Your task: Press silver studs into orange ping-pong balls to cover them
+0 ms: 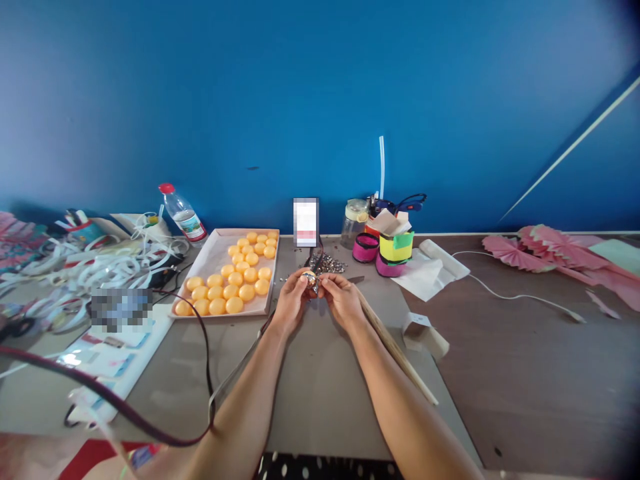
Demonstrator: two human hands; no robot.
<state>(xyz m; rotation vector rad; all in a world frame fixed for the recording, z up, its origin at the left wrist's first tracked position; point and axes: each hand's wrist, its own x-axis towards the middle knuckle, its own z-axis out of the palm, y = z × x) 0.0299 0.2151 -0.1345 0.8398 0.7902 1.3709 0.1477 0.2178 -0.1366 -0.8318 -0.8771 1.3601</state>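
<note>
My left hand [291, 301] is closed, thumb and fingers pinching a small yellow-orange ball with shiny silver bits [309, 277] on it. My right hand [344, 299] meets it from the other side; its thumb and fingertips are pinched at the silvery part, and exactly what lies between them is too small to make out. Just behind the hands lies a loose pile of small shiny metallic pieces [331, 265]. To the left, a shallow box [271, 293] holds several round yellow-orange balls [230, 291] like the one in my fingers.
A phone-like screen [306, 227] stands against the blue wall. On the right are a clear jar [354, 223], a yellow and pink container [395, 250], a bundle of thin sticks [400, 357] and pink pleated paper [540, 247]. Tangled white strips [120, 257] and a bottle [184, 213] fill the left.
</note>
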